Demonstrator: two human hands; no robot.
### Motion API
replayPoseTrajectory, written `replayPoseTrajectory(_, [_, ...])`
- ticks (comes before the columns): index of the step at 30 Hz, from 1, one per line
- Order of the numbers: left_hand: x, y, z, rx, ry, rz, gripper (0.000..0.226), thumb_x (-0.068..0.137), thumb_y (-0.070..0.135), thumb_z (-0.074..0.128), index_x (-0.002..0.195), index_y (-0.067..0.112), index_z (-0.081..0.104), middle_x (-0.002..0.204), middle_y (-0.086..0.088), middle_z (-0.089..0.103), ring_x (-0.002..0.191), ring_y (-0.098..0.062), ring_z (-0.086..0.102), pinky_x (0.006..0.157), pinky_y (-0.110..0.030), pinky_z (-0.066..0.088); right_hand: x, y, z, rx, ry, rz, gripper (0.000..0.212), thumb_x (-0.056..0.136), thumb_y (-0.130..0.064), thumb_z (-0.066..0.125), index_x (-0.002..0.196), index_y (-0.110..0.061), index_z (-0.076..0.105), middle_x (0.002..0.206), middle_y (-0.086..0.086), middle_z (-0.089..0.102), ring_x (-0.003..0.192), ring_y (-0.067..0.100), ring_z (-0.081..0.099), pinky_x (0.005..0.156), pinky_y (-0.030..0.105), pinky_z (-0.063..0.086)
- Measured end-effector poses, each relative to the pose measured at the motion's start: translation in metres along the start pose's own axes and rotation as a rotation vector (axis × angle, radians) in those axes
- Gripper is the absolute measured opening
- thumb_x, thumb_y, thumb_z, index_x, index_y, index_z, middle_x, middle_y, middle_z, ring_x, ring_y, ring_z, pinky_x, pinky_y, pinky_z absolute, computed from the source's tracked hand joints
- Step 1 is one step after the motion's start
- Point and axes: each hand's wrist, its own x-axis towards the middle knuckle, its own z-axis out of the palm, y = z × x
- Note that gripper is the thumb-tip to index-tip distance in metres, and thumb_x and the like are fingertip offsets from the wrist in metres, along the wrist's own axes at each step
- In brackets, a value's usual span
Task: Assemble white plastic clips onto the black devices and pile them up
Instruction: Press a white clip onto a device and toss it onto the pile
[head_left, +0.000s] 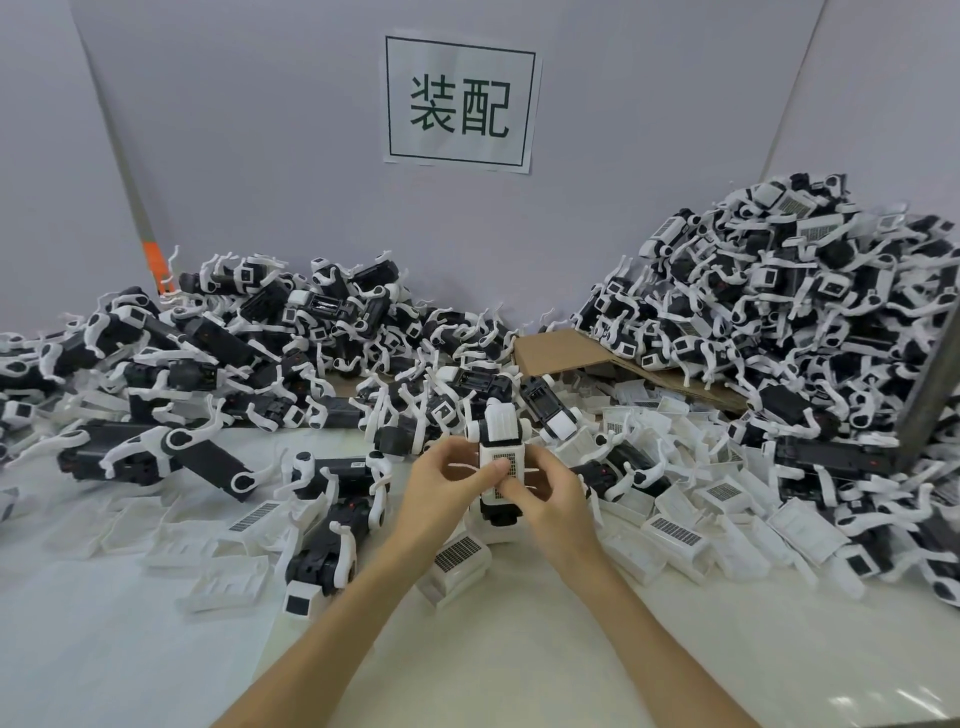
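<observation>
Both hands hold one black device (500, 512) upright above the table's middle. A white plastic clip (500, 451) with a small printed grid sits on the device's front and top. My left hand (441, 491) grips the left side, its thumb pressing on the clip's face. On the right side, my right hand (553, 499) grips the device, its fingers curled over the lower part of the clip. The device's lower body is mostly hidden behind my fingers.
A tall pile of devices (789, 312) with clips rises at the right. A lower pile of devices (234, 343) spreads across the left and back. Loose white clips (675, 530) lie around my hands. A cardboard sheet (556, 353) lies behind. The white table (156, 665) lies below.
</observation>
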Motion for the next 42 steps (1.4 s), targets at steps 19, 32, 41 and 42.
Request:
replayPoseTrajectory(19, [0.002,0.0,-0.007,0.163,-0.043,0.183,0.021,0.087,0.014,0.078,0.093,0.032,0.067,0.086,0.029,0.072,0.081,0.007,0.066,0.065,-0.01,0.051,0.001,0.004,0.001,0.056,-0.052,-0.032,0.032,0.092,-0.005,0.069,0.122,-0.016,0.066,0.106,-0.003,0.077,0.103,0.01,0.072,0.084,0.02,0.055])
replayPoseTrajectory(32, [0.005,-0.004,-0.012,0.19,-0.02,0.207,0.016,0.087,0.02,0.078,0.091,0.032,0.069,0.085,0.023,0.073,0.078,0.003,0.067,0.067,-0.013,0.051,0.0,-0.002,-0.001,0.04,-0.062,-0.055,0.037,0.09,0.001,0.07,0.114,-0.027,0.07,0.099,-0.008,0.078,0.096,0.011,0.074,0.079,0.019,0.056])
replayPoseTrajectory(41, [0.004,-0.003,-0.01,0.158,-0.105,0.137,0.024,0.089,0.021,0.076,0.112,0.021,0.072,0.102,0.007,0.076,0.093,-0.006,0.07,0.082,-0.028,0.058,0.006,0.0,0.0,0.183,-0.003,0.166,0.022,0.1,-0.027,0.059,0.112,-0.016,0.073,0.108,0.005,0.076,0.104,0.02,0.072,0.087,0.028,0.056])
replayPoseTrajectory(42, [0.004,-0.003,-0.011,0.161,-0.138,0.135,0.025,0.088,0.018,0.077,0.112,0.024,0.072,0.102,0.008,0.076,0.095,-0.007,0.07,0.084,-0.03,0.059,0.005,0.0,0.0,0.161,-0.01,0.157,0.022,0.1,-0.029,0.058,0.112,-0.018,0.073,0.107,0.003,0.076,0.102,0.016,0.072,0.086,0.026,0.056])
